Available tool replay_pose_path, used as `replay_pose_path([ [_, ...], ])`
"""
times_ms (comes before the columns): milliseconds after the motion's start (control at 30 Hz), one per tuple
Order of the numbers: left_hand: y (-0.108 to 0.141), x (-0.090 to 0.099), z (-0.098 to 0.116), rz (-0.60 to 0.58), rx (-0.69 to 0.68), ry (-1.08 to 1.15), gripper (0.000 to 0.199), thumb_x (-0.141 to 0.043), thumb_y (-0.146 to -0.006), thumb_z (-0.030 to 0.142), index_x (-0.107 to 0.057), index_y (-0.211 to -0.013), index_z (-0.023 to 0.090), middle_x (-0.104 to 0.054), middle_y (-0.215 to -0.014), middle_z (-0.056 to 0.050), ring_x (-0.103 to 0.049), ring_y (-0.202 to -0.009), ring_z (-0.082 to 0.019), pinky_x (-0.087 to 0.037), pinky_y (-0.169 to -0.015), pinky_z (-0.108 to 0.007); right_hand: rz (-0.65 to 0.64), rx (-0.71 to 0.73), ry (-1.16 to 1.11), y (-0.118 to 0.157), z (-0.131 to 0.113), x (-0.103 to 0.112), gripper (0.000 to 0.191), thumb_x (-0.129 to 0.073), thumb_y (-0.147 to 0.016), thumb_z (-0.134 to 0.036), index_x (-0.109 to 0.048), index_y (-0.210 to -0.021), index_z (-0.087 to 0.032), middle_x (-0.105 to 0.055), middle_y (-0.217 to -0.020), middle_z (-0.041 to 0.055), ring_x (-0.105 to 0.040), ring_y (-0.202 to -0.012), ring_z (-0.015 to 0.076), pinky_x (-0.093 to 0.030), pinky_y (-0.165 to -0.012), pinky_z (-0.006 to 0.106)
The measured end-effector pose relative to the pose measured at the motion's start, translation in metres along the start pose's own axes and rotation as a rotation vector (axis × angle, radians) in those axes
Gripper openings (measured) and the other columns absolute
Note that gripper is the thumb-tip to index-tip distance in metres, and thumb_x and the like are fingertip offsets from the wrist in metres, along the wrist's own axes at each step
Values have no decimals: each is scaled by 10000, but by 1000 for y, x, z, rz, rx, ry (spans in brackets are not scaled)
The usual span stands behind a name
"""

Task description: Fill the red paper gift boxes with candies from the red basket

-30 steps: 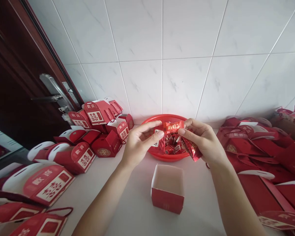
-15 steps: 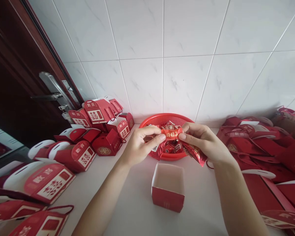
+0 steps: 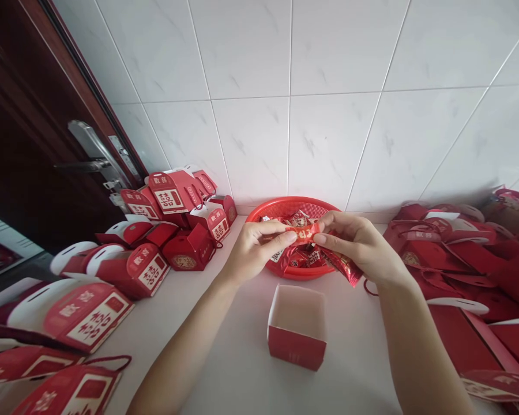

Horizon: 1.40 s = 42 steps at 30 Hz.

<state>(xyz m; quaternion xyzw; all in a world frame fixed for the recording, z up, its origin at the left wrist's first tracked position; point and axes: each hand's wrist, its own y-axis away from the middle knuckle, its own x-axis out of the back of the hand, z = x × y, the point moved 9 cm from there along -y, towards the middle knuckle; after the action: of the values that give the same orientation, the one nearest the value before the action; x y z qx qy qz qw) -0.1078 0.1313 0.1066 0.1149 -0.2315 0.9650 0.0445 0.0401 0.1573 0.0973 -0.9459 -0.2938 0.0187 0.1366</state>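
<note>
Between my two hands is a small red wrapped candy (image 3: pixel 303 233) with gold characters, held above the basket. My left hand (image 3: pixel 259 248) pinches its left end between thumb and fingers. At the other end, my right hand (image 3: pixel 357 245) pinches it too, and a shiny red candy packet (image 3: pixel 345 268) hangs under that palm. Below and behind them sits a red plastic basket (image 3: pixel 296 202) with several red-wrapped candies (image 3: pixel 301 257) inside. Nearer to me stands an open red box (image 3: pixel 296 347) with a pale interior, upright on the white table (image 3: pixel 233 357).
Several red folded gift boxes (image 3: pixel 97 314) with handles line the left side, some stacked (image 3: pixel 168 190) near the door (image 3: pixel 34 115). A heap of flattened red boxes (image 3: pixel 454 253) covers the right side. The tiled wall (image 3: pixel 320 132) rises behind the basket.
My hands stay at the candy, and the left fingers have shifted slightly right along it, covering more of its characters. The view has tilted slightly.
</note>
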Motion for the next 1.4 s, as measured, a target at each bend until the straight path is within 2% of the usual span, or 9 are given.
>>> replay_pose_path([
  [100, 0, 11, -3, 32, 14, 2, 230, -758, -819, 362, -756, -680, 178, -613, -622, 9, -498, -594, -118, -384, -567, -256, -4, 40, 71, 5, -9, 2, 260, -797, -826, -374, -650, -807, -161, -552, -630, -33, -426, -511, 70, -322, -458, 213],
  [200, 0, 36, -5, 194, 8, 44, 165, -799, -755, 352, -806, -759, 187, -748, -748, -29, -636, -699, -160, -497, -666, -271, -75, 64, 228, 16, -20, 1, 223, -763, -852, -364, -675, -797, -167, -585, -668, -10, -451, -520, 82, -361, -479, 234],
  [300, 3, 61, -3, 370, -15, 36, 140, -812, -721, 326, -815, -757, 191, -781, -776, -36, -690, -754, -181, -547, -728, -283, -269, 40, 446, 28, -19, -13, 171, -678, -909, -326, -704, -822, -181, -654, -732, 18, -527, -572, 111, -406, -529, 245],
  [367, 4, 67, -3, 410, -10, 30, 134, -815, -712, 320, -819, -765, 197, -792, -789, -32, -708, -766, -184, -562, -736, -280, -394, 9, 595, 33, -10, -25, 150, -619, -929, -260, -705, -830, -187, -665, -720, 15, -537, -566, 114, -397, -532, 241],
  [633, 1, 51, -10, 271, 37, 66, 160, -718, -770, 235, -844, -869, 228, -817, -992, -50, -722, -1063, -257, -562, -933, -332, -436, -12, 810, 26, 12, -47, 155, -571, -917, -166, -708, -849, -192, -590, -583, -25, -446, -476, 95, -336, -527, 240],
  [833, 3, 39, -9, 186, 15, 50, 258, -734, -822, 250, -813, -1067, 245, -777, -1172, -50, -697, -1123, -250, -565, -944, -329, -90, 23, 583, 12, -11, -16, 145, -637, -926, -316, -720, -929, -197, -660, -743, 8, -536, -602, 116, -402, -560, 239],
  [933, 6, 29, -2, 206, -46, 52, 415, -769, -832, 288, -725, -1242, 244, -727, -1275, -70, -715, -1041, -221, -592, -873, -311, -21, 28, 425, 6, -11, -11, 288, -700, -891, -466, -711, -884, -178, -636, -735, 15, -532, -612, 122, -410, -559, 251],
  [1200, 10, 14, 2, 237, -35, 142, 533, -801, -813, 311, -618, -1306, 227, -741, -1079, -58, -729, -924, -191, -600, -822, -291, -14, 16, 197, 2, -2, -13, 445, -724, -850, -568, -648, -720, -150, -481, -615, -23, -394, -554, 89, -296, -489, 237],
  [1400, 8, -4, -3, 23, 71, 95, 253, -753, -853, 369, -729, -1020, 181, -762, -978, -71, -721, -953, -224, -581, -822, -297, 2, 54, 116, -2, -3, -13, 429, -751, -829, -558, -654, -729, -153, -511, -644, -16, -415, -580, 94, -328, -516, 236],
])
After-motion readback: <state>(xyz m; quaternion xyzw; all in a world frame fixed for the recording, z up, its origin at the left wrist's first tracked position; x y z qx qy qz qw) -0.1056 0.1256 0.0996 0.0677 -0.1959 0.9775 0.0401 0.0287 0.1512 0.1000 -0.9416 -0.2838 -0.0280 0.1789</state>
